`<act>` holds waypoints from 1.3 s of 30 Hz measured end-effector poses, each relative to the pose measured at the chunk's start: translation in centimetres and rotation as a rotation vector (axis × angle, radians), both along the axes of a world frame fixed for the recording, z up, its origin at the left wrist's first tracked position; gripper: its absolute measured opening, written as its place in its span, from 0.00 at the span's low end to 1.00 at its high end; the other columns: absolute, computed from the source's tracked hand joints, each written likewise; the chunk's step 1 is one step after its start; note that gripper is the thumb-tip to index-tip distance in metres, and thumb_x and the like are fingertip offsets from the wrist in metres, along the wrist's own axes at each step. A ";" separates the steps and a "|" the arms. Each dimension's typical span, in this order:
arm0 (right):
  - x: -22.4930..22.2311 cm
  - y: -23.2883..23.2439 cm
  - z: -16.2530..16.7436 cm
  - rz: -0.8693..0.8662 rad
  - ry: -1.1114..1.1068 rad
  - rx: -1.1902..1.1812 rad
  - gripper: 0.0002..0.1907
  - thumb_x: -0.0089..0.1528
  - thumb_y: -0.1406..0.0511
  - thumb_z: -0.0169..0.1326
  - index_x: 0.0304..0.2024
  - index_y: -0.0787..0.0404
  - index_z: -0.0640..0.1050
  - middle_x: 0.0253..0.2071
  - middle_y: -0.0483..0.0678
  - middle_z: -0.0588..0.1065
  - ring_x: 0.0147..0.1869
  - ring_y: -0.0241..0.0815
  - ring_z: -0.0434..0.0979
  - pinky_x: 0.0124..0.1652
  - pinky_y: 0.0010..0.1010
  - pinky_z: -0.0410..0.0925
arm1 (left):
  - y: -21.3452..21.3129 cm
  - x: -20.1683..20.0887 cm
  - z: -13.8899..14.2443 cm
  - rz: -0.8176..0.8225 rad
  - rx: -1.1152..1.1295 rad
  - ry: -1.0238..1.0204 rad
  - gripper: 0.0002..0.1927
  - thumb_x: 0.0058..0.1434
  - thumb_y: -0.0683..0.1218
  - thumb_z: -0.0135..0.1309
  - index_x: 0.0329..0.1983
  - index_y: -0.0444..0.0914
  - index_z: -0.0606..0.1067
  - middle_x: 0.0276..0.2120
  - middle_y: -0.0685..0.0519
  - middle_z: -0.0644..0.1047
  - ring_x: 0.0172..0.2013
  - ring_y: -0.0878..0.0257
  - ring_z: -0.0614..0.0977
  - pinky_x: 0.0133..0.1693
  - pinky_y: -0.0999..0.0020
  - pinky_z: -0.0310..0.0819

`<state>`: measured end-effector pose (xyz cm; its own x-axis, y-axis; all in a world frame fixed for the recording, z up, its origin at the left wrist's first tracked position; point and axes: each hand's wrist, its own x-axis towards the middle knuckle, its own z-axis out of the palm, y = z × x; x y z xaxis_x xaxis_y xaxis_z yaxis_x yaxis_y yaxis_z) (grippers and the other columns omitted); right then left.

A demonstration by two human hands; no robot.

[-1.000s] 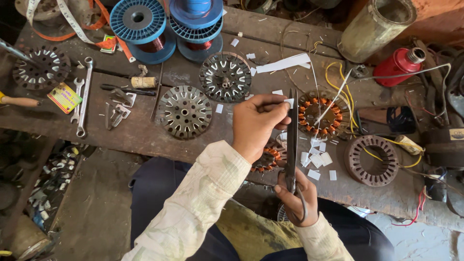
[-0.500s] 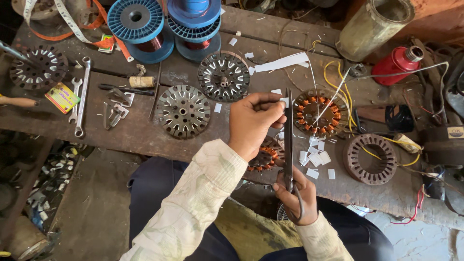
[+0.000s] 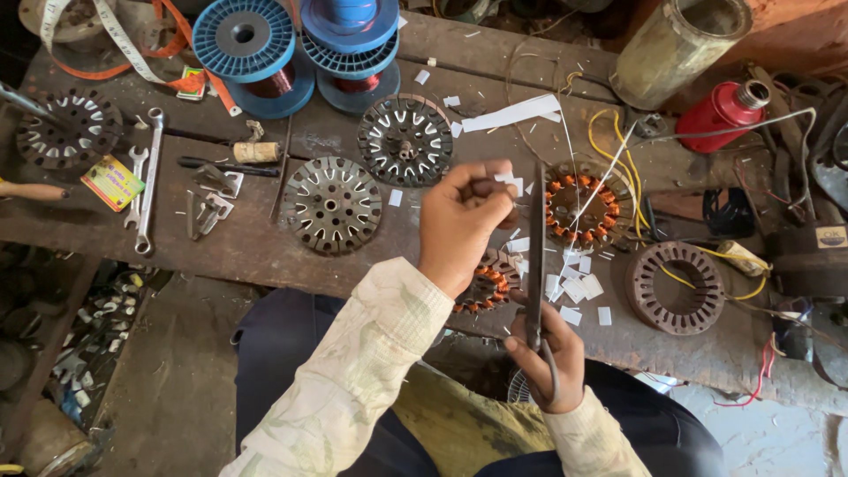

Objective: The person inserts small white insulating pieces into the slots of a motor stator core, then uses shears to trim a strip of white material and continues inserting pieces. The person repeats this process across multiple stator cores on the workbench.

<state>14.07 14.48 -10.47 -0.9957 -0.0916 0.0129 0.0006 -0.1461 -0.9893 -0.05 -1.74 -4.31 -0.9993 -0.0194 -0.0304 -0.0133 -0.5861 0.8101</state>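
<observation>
The left hand (image 3: 464,221) is raised above the dark wooden bench (image 3: 265,238), its fingertips pinched shut on a small white paper slip (image 3: 509,183). The right hand (image 3: 549,362), lower and nearer the body, is closed around the handles of long dark steel scissors (image 3: 535,256), whose blades point up just beside that slip. Under the left fingers lies a copper-wound round stator (image 3: 488,281), partly hidden.

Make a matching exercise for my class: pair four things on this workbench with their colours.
Things:
1. wire spools
2. canister
3. strip of paper
4. empty stator ring

Colours:
A. white
B. rusty brown
C. blue
D. red

Pairs: 1-C, 2-D, 3-A, 4-B
</observation>
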 end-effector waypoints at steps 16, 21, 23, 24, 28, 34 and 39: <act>-1.2 15.7 1.7 -0.802 0.210 1.471 0.30 0.57 0.56 0.73 0.52 0.63 0.74 0.39 0.56 0.79 0.46 0.56 0.80 0.47 0.43 0.72 | -0.7 0.8 0.8 0.007 0.125 0.105 0.09 0.68 0.41 0.57 0.48 0.32 0.76 0.39 0.49 0.82 0.33 0.64 0.83 0.36 0.68 0.79; -0.9 16.0 -0.2 -0.694 -0.058 1.401 0.26 0.60 0.53 0.65 0.55 0.60 0.78 0.42 0.62 0.78 0.46 0.64 0.80 0.49 0.51 0.71 | -1.6 0.8 0.6 -0.007 0.068 0.101 0.08 0.68 0.41 0.58 0.47 0.32 0.77 0.38 0.52 0.80 0.34 0.68 0.81 0.36 0.72 0.76; -0.8 15.9 -0.3 -0.691 -0.004 1.497 0.24 0.60 0.54 0.66 0.53 0.59 0.80 0.45 0.64 0.77 0.49 0.65 0.78 0.50 0.51 0.71 | -2.0 0.7 0.4 0.021 0.069 0.100 0.08 0.67 0.41 0.59 0.46 0.32 0.77 0.37 0.53 0.80 0.32 0.68 0.79 0.35 0.73 0.73; -0.8 15.8 -0.3 -0.680 -0.019 1.510 0.23 0.60 0.54 0.65 0.55 0.56 0.81 0.45 0.64 0.77 0.49 0.66 0.78 0.49 0.51 0.71 | -2.4 0.8 0.2 0.037 0.067 0.097 0.08 0.67 0.41 0.59 0.45 0.32 0.77 0.36 0.53 0.79 0.31 0.68 0.79 0.34 0.73 0.72; -1.3 15.8 0.0 -0.619 -0.046 1.578 0.24 0.61 0.55 0.65 0.58 0.53 0.82 0.46 0.64 0.76 0.49 0.66 0.77 0.49 0.52 0.71 | -3.8 0.7 -0.1 0.037 0.081 0.107 0.07 0.66 0.41 0.59 0.45 0.33 0.77 0.34 0.53 0.79 0.30 0.67 0.79 0.33 0.72 0.73; -1.1 10.5 4.9 -0.692 0.277 1.693 0.21 0.62 0.60 0.66 0.55 0.60 0.81 0.50 0.61 0.76 0.53 0.59 0.77 0.54 0.47 0.72 | -5.3 0.5 -0.2 0.044 0.107 0.079 0.07 0.65 0.39 0.59 0.45 0.34 0.78 0.35 0.53 0.79 0.31 0.67 0.79 0.34 0.72 0.74; -2.9 0.2 11.3 -0.399 0.530 1.140 0.17 0.63 0.69 0.65 0.55 0.62 0.80 0.51 0.54 0.78 0.46 0.46 0.80 0.47 0.33 0.74 | -5.1 0.7 -0.5 -0.022 0.082 0.132 0.08 0.64 0.37 0.59 0.46 0.34 0.77 0.36 0.53 0.80 0.32 0.67 0.79 0.35 0.71 0.75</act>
<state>11.15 14.65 0.80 -0.8548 -0.0144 0.5187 -0.2714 0.8643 -0.4234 0.63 -6.83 -4.78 -0.9949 -0.0001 0.1009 0.0767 -0.6507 0.7554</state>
